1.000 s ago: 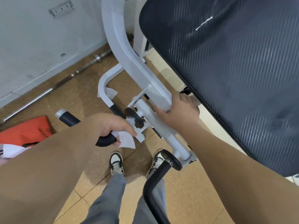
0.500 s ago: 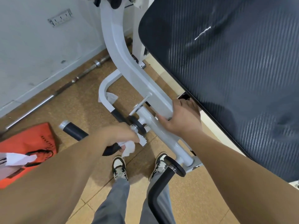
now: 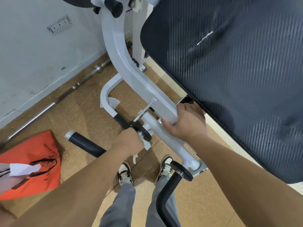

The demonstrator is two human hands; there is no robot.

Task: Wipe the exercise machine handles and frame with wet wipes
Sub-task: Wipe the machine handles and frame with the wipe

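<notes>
A: What worried you most just then?

B: The biggest thing first, the black pad [image 3: 229,79]. It overhung the right forearm closely. I judged that a careless lift of that arm would have knocked against its edge.

A: And the white frame [image 3: 121,63]?

B: The right hand [image 3: 185,122] gripped its sloping arm, fingers curled over the top and thumb underneath, just below the pad's corner. That arm looked like a part that pivots. If it had swung, those fingers could have been nipped between frame and pad.

A: Anything on the floor?

B: The orange bag [image 3: 32,158] lay near the left side with its strap loops loose, which looked easy to trip on when stepping back. The barbell [image 3: 49,105] lay along the wall, well apart from the shoes, so it mattered less.

A: What about the handle?

B: The left hand [image 3: 129,141] was closed round the black handle [image 3: 85,143], just beside the small black disc [image 3: 142,132] at the joint. Rubbing any further that way could have driven the knuckles into the metal plate there.

A: And the wipe [image 3: 135,156]?

B: It was bunched inside that fist against the handle, with only a small white tail showing underneath. Crumpled like that, it probably touched little of the grip, so patches might have been missed. The tail could also have snagged in the joint and torn.
</notes>
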